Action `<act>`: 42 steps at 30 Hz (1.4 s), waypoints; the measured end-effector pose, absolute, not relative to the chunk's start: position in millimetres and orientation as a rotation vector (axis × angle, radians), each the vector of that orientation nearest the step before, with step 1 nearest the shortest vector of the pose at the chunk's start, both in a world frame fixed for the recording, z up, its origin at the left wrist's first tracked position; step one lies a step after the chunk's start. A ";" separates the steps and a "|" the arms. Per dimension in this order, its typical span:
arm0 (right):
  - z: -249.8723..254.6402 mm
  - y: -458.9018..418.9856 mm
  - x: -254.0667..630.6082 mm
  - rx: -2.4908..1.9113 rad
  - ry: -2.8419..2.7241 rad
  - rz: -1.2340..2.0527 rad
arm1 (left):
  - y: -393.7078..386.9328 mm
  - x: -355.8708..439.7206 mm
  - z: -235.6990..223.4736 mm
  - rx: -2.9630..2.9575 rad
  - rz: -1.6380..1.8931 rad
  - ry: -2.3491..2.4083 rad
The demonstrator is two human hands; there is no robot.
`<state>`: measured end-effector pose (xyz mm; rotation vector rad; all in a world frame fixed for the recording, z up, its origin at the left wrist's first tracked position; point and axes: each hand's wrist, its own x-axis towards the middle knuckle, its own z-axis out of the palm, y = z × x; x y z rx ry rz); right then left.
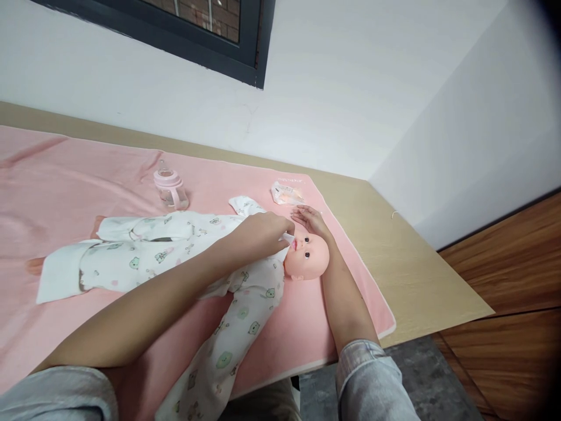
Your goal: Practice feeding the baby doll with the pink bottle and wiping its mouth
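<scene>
A baby doll (309, 254) lies on its back on a pink blanket (65, 175), dressed in a white printed sleepsuit (153, 251). My left hand (263, 231) is closed in a pinch on a small white wipe (288, 238), its end touching the doll's mouth. My right hand (312, 221) lies with fingers stretched out along the far side of the doll's head, steadying it.
A pink baby bottle (170, 188) stands on the blanket beyond the doll's body. A small clear packet (286, 193) lies near the blanket's far right corner. The blanket covers a beige table (416, 269) set against a white wall, with wooden floor to the right.
</scene>
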<state>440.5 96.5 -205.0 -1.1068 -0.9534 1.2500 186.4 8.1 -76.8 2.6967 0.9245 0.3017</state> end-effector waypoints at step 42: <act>-205.3 96.9 441.1 -1.100 -0.984 1.263 | 8.0 193.1 -76.9 2.653 0.461 0.843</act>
